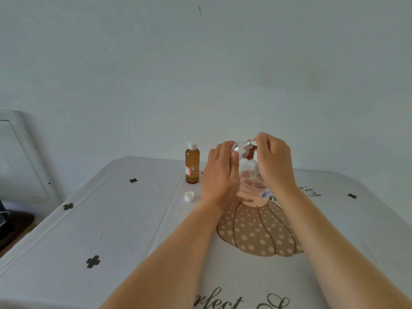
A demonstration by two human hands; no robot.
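My left hand (219,172) grips a small clear bottle (239,148) and holds it tilted above the table, its threaded neck pointing right. My right hand (274,161) pinches a white cap (254,143) at that neck. Behind and below both hands stands a larger clear plastic bottle (253,188) with a blue-and-white sticker, partly hidden by my fingers and wrists.
A brown bottle (192,163) with a white cap stands to the left of my hands. A loose white cap (189,196) lies on the white printed tablecloth (111,219) in front of it. A white framed panel (24,157) leans on the wall at far left.
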